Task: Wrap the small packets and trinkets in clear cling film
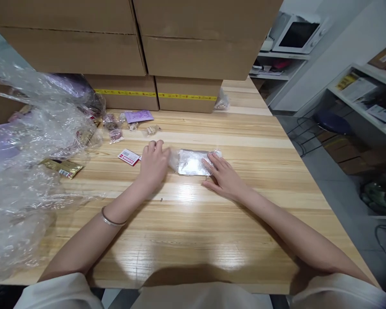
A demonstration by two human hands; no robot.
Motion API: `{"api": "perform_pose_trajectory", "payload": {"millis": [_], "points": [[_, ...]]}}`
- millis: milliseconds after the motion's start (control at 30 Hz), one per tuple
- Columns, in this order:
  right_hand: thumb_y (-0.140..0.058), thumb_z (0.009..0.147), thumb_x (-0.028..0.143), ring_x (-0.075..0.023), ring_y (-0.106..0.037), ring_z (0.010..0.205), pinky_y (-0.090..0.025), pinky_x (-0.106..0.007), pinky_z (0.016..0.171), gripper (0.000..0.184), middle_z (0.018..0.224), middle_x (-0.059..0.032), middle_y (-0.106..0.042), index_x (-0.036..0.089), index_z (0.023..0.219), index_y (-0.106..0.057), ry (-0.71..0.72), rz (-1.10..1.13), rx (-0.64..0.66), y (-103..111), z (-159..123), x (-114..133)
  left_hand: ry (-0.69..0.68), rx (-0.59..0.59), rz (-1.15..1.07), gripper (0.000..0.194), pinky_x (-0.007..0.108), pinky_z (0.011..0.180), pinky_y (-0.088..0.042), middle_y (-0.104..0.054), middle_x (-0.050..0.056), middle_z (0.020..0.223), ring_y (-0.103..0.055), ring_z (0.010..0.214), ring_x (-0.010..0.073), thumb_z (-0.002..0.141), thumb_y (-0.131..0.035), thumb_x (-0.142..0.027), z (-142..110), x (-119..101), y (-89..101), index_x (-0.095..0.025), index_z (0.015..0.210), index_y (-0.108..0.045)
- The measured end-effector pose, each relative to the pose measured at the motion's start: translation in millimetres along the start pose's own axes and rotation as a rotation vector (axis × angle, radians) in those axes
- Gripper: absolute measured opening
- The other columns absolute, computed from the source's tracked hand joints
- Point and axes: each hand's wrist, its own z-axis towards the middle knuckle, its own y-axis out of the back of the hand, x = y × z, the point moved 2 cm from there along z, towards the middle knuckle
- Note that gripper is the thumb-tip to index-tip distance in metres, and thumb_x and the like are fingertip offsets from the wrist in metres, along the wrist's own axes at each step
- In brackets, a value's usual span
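A flat silver packet (193,162) lies on the wooden table, wrapped in clear plastic (173,159) that sticks out at its left end. My right hand (221,172) rests flat on the packet's right part, fingers spread. At the left end, my left hand (155,162) is closed with its fingers curled, and the plastic runs up to it; the fingertips are hidden. Just left of that hand lies a red and white card (129,157), partly covered by it.
Crumpled clear plastic film (35,171) piles up on the left, beside a gold packet (64,167). Behind are several small wrapped pieces (116,135) and a purple sachet (139,116). Stacked cardboard boxes (196,56) overhang the table's back. A microwave (297,34) stands on a shelf beyond.
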Motion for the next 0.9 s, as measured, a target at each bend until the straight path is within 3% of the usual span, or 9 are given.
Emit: {"api": "perform_pose_trajectory", "payload": {"millis": [67, 167, 267, 400, 500, 633, 700, 800, 900], "points": [[-0.045, 0.096, 0.056, -0.0320, -0.017, 0.151, -0.023, -0.054, 0.120, 0.071, 0.161, -0.0184, -0.027, 0.015, 0.154, -0.035, -0.006, -0.034, 0.008, 0, 0, 0, 0.028, -0.025, 0.009, 0.039, 0.049, 0.086, -0.050, -0.060, 0.022, 0.116, -0.057, 0.113, 0.0370, 0.098, -0.035, -0.013, 4, -15, 1.9, -0.013, 0.127, -0.062], [-0.045, 0.098, 0.043, -0.0309, -0.019, 0.151, -0.024, -0.053, 0.119, 0.062, 0.162, -0.0178, -0.026, 0.014, 0.153, -0.036, -0.004, -0.072, 0.012, -2, 0, 1, -0.154, -0.010, -0.072, 0.041, 0.046, 0.089, -0.049, -0.062, 0.019, 0.111, -0.059, 0.110, 0.0328, 0.096, -0.037, -0.010, 9, -45, -8.6, -0.012, 0.131, -0.058], [-0.044, 0.097, 0.037, -0.0320, -0.020, 0.151, -0.024, -0.053, 0.119, 0.061, 0.161, -0.0200, -0.026, 0.009, 0.151, -0.037, -0.004, -0.097, 0.019, -4, 1, 5, -0.355, 0.043, -0.229, 0.047, 0.048, 0.106, -0.041, -0.059, 0.019, 0.128, -0.050, 0.128, 0.0314, 0.095, -0.038, -0.010, 7, -64, -25.6, -0.011, 0.140, -0.049], [-0.043, 0.098, 0.041, -0.0331, -0.018, 0.151, -0.022, -0.056, 0.119, 0.067, 0.160, -0.0223, -0.028, 0.005, 0.153, -0.031, -0.022, -0.056, -0.013, -8, 2, 10, -0.496, 0.101, -0.399, 0.074, 0.055, 0.119, -0.023, -0.026, 0.020, 0.161, -0.018, 0.150, 0.0371, 0.090, -0.054, -0.032, -2, -68, -39.0, -0.014, 0.156, -0.025], [-0.051, 0.093, 0.036, -0.0342, -0.021, 0.150, -0.025, -0.057, 0.118, 0.079, 0.157, -0.0264, -0.031, 0.003, 0.156, -0.019, -0.075, 0.095, -0.043, -7, 3, 3, -0.468, 0.137, -0.370, 0.076, 0.057, 0.119, -0.021, -0.018, 0.022, 0.163, -0.013, 0.151, 0.0407, 0.087, -0.057, -0.034, -2, -70, -42.6, -0.012, 0.154, -0.029], [-0.059, 0.087, 0.030, -0.0270, -0.039, 0.143, -0.042, -0.047, 0.110, 0.098, 0.159, -0.0195, -0.031, 0.017, 0.160, 0.006, -0.031, 0.444, -0.095, 10, 3, -18, -0.361, 0.139, -0.262, 0.053, 0.049, 0.118, -0.030, -0.039, 0.028, 0.152, -0.035, 0.144, 0.0358, 0.092, -0.048, -0.018, 13, -73, -33.4, 0.001, 0.141, -0.045], [-0.061, 0.089, 0.031, -0.0248, -0.043, 0.141, -0.043, -0.044, 0.109, 0.088, 0.159, -0.0122, -0.035, 0.027, 0.160, -0.010, 0.070, 0.446, -0.097, 20, 2, -24, -0.407, 0.189, -0.252, 0.042, 0.045, 0.111, -0.040, -0.056, 0.026, 0.138, -0.053, 0.132, 0.0324, 0.092, -0.046, -0.015, 24, -73, -19.4, -0.001, 0.130, -0.055], [-0.059, 0.093, 0.031, -0.0236, -0.059, 0.126, -0.047, -0.040, 0.104, 0.050, 0.139, -0.0065, -0.061, 0.031, 0.143, -0.052, 0.117, 0.336, -0.128, 30, 3, -27, -0.501, 0.345, -0.358, 0.030, 0.036, 0.090, -0.053, -0.072, 0.016, 0.110, -0.070, 0.101, 0.0259, 0.094, -0.048, -0.020, 36, -65, 5.5, -0.010, 0.117, -0.063], [-0.062, 0.092, 0.034, -0.0229, -0.071, 0.104, -0.053, -0.036, 0.092, 0.030, 0.117, -0.0054, -0.074, 0.028, 0.120, -0.070, -0.010, 0.436, -0.215, 35, 9, -45, -0.496, 0.189, -0.540, 0.031, 0.035, 0.093, -0.051, -0.070, 0.012, 0.114, -0.066, 0.104, 0.0232, 0.097, -0.051, -0.033, 42, -52, 23.4, -0.016, 0.121, -0.060]]}}
